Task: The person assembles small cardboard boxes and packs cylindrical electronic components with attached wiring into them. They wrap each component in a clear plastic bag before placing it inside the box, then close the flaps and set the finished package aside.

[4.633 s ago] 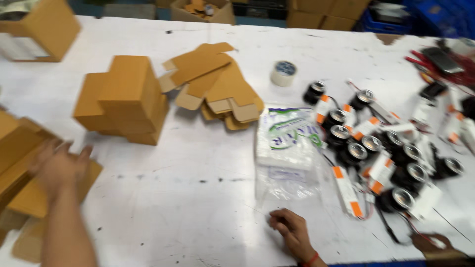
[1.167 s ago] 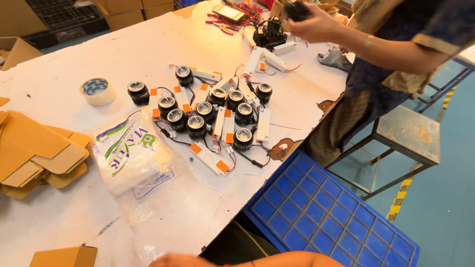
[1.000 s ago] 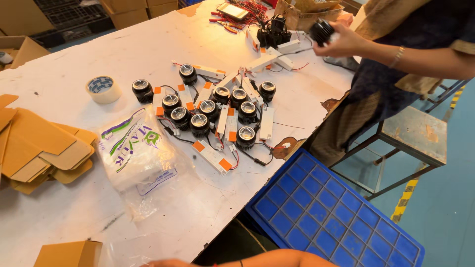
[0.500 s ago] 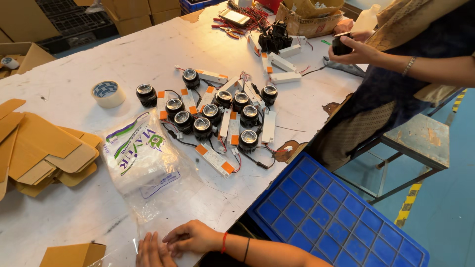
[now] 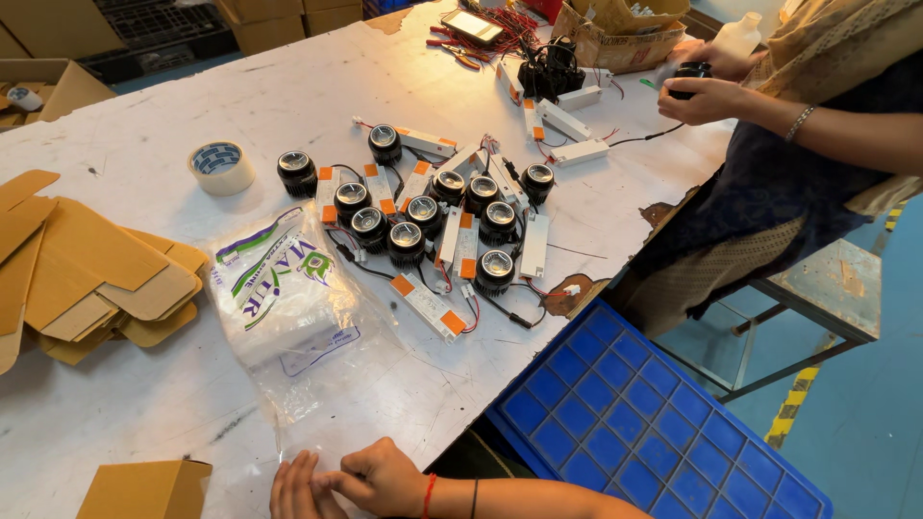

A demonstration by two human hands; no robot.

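Observation:
My right hand [image 5: 380, 478], with a red thread at the wrist, is curled at the near table edge and pinches the edge of a clear plastic bag [image 5: 322, 408]. My left hand [image 5: 291, 492] lies beside it with its fingers flat on the same bag, partly cut off by the frame. Just beyond the bag lies a pack of printed plastic bags [image 5: 279, 298]. Further out is a cluster of several black round lamps [image 5: 433, 221] wired to white driver boxes with orange ends [image 5: 426, 306].
A tape roll [image 5: 221, 168] and flat cardboard blanks [image 5: 87, 279] lie to the left, with a small folded carton [image 5: 144, 488] near me. A blue compartment crate [image 5: 663, 423] sits below the table edge. At the right, a co-worker's hands [image 5: 707, 91] hold a black lamp beside a metal stool [image 5: 817, 284].
The view has swung right from the cartons to the lamps. My hands have come onto the clear bag at the near edge. The co-worker's hands have drawn the black lamp towards their body.

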